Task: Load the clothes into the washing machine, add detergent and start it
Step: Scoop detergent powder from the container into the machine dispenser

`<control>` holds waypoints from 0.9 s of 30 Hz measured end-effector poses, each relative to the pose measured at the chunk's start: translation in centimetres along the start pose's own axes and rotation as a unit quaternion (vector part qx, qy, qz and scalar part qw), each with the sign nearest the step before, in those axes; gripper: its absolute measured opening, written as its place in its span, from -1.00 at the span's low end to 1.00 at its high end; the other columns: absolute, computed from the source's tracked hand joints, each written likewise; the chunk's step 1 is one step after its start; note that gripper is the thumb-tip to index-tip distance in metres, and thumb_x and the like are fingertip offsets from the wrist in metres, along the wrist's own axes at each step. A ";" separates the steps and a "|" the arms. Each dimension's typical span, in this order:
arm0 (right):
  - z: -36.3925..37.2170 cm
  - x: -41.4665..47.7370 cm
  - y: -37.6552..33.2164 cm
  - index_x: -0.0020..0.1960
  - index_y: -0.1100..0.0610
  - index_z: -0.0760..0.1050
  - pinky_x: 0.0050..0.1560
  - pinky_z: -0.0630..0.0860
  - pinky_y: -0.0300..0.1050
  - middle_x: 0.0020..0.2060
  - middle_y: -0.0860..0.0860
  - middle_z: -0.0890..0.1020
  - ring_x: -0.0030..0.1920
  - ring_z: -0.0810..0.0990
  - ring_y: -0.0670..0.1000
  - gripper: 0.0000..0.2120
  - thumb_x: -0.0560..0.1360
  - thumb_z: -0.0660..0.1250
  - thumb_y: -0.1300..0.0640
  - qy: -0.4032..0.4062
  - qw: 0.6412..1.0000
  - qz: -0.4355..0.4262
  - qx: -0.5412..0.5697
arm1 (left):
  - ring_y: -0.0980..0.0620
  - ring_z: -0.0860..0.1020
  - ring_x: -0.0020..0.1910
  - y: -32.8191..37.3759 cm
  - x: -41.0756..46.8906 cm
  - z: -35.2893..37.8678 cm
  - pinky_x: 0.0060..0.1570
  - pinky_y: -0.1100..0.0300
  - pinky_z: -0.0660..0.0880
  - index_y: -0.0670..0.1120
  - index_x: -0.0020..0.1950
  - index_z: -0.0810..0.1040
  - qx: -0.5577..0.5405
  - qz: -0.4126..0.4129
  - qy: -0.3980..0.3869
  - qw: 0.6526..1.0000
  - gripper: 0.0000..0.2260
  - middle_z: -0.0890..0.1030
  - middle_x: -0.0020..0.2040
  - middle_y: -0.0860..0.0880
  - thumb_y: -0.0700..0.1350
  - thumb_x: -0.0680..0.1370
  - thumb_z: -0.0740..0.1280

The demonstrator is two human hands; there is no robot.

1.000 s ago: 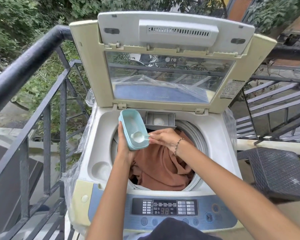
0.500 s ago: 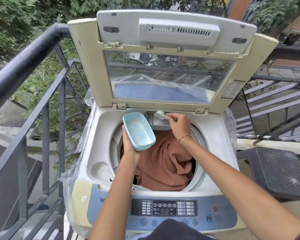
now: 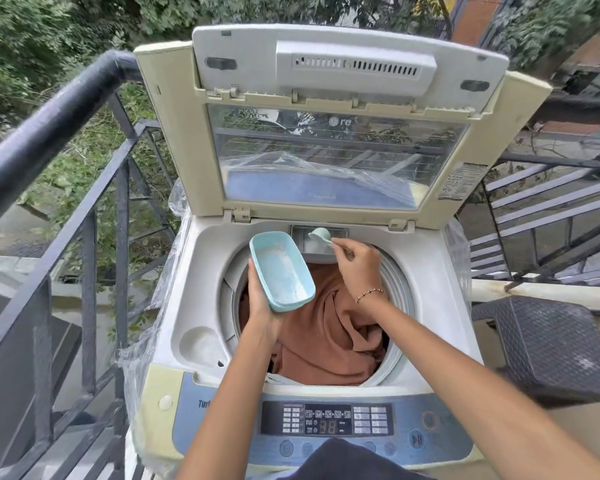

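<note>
We are adding soap. Our left hand grips the tub; our right hand pinches the scoop over the drawer just ahead. Next we should empty it there.

Soft daylight, sharp focus, edges bowed

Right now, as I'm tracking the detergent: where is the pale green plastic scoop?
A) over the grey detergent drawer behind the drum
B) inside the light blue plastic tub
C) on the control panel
A: the right hand pinches the pale green plastic scoop over the grey detergent drawer, apart from the light blue plastic tub in the left hand.
</note>
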State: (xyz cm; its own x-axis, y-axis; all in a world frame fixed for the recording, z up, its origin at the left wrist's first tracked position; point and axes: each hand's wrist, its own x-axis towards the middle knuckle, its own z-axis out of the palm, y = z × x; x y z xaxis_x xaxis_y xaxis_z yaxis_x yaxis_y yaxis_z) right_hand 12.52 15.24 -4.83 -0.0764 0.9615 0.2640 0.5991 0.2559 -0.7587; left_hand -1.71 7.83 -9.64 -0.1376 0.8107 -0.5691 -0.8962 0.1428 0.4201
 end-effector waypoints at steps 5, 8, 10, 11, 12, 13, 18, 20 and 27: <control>-0.4 -0.2 -2.6 -0.09 0.12 0.69 -0.09 0.63 0.08 -0.25 -0.02 0.71 -0.21 0.69 0.01 -0.89 0.41 0.43 0.15 0.045 0.970 0.185 0.151 | -0.11 0.59 0.01 -0.4 -0.5 0.9 0.21 -0.06 0.45 -0.04 0.16 0.58 -0.024 -0.007 -0.003 1.000 -0.51 0.67 -0.02 -0.09 0.31 0.52 0.16; -0.2 -1.0 -4.2 -0.13 0.11 0.69 -0.05 0.62 -0.01 -0.23 -0.01 0.72 -0.18 0.68 -0.05 -0.89 0.36 0.47 0.11 0.036 0.961 0.208 0.178 | -0.13 0.58 0.05 -0.8 -0.9 1.7 0.21 -0.06 0.46 -0.10 0.25 0.54 -0.019 -0.007 -0.015 1.000 -0.48 0.64 0.06 -0.14 0.26 0.56 0.13; 0.0 -1.8 -5.0 -0.13 0.15 0.70 -0.04 0.59 -0.11 -0.20 0.04 0.73 -0.19 0.66 -0.07 -0.88 0.35 0.48 0.14 0.016 0.961 0.209 0.180 | -0.17 0.58 0.06 -1.1 -1.7 2.6 0.21 -0.09 0.45 -0.14 0.27 0.52 -0.018 -0.017 -0.033 0.999 -0.45 0.63 0.08 -0.19 0.27 0.56 0.11; 0.1 -2.2 -5.3 -0.14 0.15 0.70 -0.04 0.57 -0.14 -0.19 0.05 0.73 -0.19 0.65 -0.07 -0.88 0.35 0.48 0.14 0.005 0.963 0.206 0.173 | -0.17 0.60 0.03 -1.2 -2.0 2.9 0.15 -0.07 0.49 -0.15 0.24 0.53 -0.019 -0.021 -0.044 0.999 -0.43 0.63 0.06 -0.20 0.29 0.55 0.10; 0.2 -2.6 -5.4 -0.15 0.13 0.70 -0.02 0.58 -0.13 -0.20 0.04 0.73 -0.18 0.65 -0.06 -0.88 0.33 0.48 0.12 -0.005 0.966 0.204 0.158 | -0.17 0.62 -0.01 -1.2 -2.2 3.1 0.08 -0.05 0.54 -0.16 0.21 0.54 -0.016 -0.023 -0.057 0.998 -0.40 0.65 0.03 -0.20 0.31 0.54 0.10; 0.4 -2.9 -5.3 -0.18 0.10 0.70 0.02 0.58 -0.07 -0.21 0.02 0.73 -0.15 0.66 -0.04 -0.85 0.30 0.47 0.06 -0.014 0.969 0.203 0.140 | -0.16 0.64 -0.04 -1.2 -2.6 3.4 0.01 -0.02 0.58 -0.16 0.19 0.56 -0.014 -0.025 -0.071 0.997 -0.39 0.65 0.01 -0.20 0.33 0.52 0.11; 0.0 -3.4 -4.8 -0.32 -0.11 0.64 0.08 0.54 0.03 -0.27 -0.08 0.71 -0.04 0.62 -0.03 -0.77 0.16 0.37 -0.23 -0.033 0.979 0.190 0.068 | -0.12 0.65 -0.05 -1.2 -3.7 4.1 0.08 -0.03 0.54 -0.17 0.16 0.55 0.025 -0.031 -0.104 0.994 -0.46 0.64 0.02 -0.20 0.27 0.51 0.19; -1.1 -3.6 -5.4 -0.24 -0.07 0.66 0.08 0.48 -0.07 -0.25 -0.11 0.69 -0.07 0.53 -0.12 -0.82 0.27 0.43 -0.16 -0.040 0.985 0.164 0.026 | -0.12 0.64 -0.04 -1.4 -4.0 4.1 0.13 -0.05 0.49 -0.16 0.15 0.56 0.032 -0.026 -0.106 0.993 -0.47 0.64 0.02 -0.20 0.27 0.52 0.18; -4.3 -3.2 -4.2 -0.04 0.09 0.63 0.01 0.56 -0.05 -0.14 0.02 0.66 -0.22 0.59 -0.02 -0.82 0.35 0.44 0.14 -0.016 0.993 0.117 0.010 | -0.14 0.60 0.02 -2.5 -4.4 5.1 0.23 -0.06 0.44 -0.18 0.26 0.53 0.066 -0.020 -0.089 0.994 -0.47 0.62 0.09 -0.21 0.22 0.55 0.16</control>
State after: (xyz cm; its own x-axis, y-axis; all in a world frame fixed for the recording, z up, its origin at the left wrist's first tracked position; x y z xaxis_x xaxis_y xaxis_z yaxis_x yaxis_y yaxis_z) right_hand 13.69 10.65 0.02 0.0380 0.9974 0.0606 0.5875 0.0267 -0.8088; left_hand 3.27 6.80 -4.59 -0.0162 0.8891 -0.4575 -0.8342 0.2402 0.4964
